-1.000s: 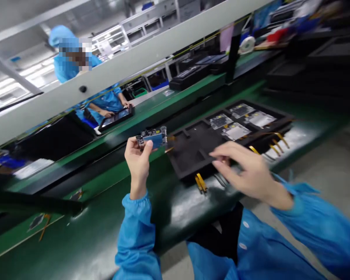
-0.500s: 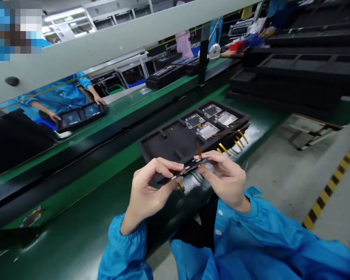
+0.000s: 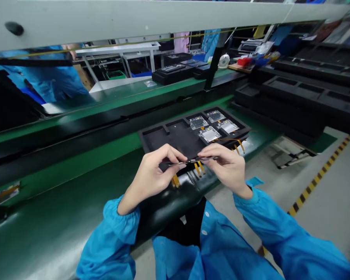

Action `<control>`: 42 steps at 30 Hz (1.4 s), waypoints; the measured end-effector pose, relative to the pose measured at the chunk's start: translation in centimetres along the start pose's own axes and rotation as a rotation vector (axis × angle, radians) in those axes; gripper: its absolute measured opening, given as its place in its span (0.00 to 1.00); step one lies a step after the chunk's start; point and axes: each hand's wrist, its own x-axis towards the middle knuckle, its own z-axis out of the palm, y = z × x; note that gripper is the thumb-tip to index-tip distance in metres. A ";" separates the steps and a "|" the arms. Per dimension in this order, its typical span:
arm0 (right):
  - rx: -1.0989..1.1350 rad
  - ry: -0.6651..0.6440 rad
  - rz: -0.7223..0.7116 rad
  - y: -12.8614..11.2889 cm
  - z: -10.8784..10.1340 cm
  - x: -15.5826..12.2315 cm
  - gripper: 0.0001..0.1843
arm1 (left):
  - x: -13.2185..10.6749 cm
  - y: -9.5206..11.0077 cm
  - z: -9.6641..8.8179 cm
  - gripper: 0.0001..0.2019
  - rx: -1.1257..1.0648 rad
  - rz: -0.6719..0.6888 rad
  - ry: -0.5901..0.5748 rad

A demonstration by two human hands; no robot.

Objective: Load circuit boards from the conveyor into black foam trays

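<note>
My left hand point(image 3: 153, 173) and my right hand point(image 3: 226, 167) pinch the two ends of a small circuit board point(image 3: 192, 160), held flat and edge-on just above the near edge of a black foam tray point(image 3: 163, 134). The tray lies on the green conveyor belt point(image 3: 84, 163). Its right-hand pockets hold three circuit boards point(image 3: 210, 124), and its left pockets show bare foam. Orange flex cables point(image 3: 200, 169) stick out from the tray's front edge below my fingers.
A grey beam point(image 3: 163, 15) crosses overhead. Stacks of black trays point(image 3: 309, 93) stand at the right. Across the belt is a co-worker's blue sleeve point(image 3: 52, 83), with more trays point(image 3: 175, 72) beyond. Grey floor with yellow-black tape point(image 3: 323, 182) lies to the right.
My left hand brought the board down from a raised position to the tray's front, where my right hand took its other end. The view has swung to the right and levelled.
</note>
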 end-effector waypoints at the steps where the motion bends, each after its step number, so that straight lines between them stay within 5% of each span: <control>1: -0.011 -0.031 -0.010 0.1 -0.1 0.6 0.05 | 0.1 -0.2 -0.1 0.14 -0.012 -0.014 0.016; 6: -0.021 -0.161 0.022 0.0 -0.7 3.2 0.04 | 0.6 -0.9 -0.5 0.15 -0.058 -0.022 0.092; 13: -0.022 -0.293 0.111 -0.6 -1.1 5.4 0.15 | 1.1 -1.5 -1.0 0.15 -0.096 0.013 0.123; 21: -0.067 -0.257 0.127 -0.8 -0.3 6.1 0.14 | 1.3 -2.1 -1.3 0.15 -0.081 0.031 0.125; 27: 0.009 -0.213 0.201 0.3 -0.2 6.5 0.22 | 1.3 -2.2 -1.6 0.11 0.026 -0.031 0.005; 34: 0.148 -0.243 0.500 3.2 -1.3 9.0 0.32 | 1.5 -2.9 -2.4 0.19 -0.039 -0.092 -0.073; 37: 0.222 -0.240 0.653 5.3 -2.1 11.2 0.31 | 1.8 -3.7 -3.6 0.18 -0.065 -0.094 0.007; 42: 0.167 -0.293 1.026 8.7 -2.3 14.1 0.16 | 2.1 -4.5 -6.3 0.17 -0.044 -0.106 0.194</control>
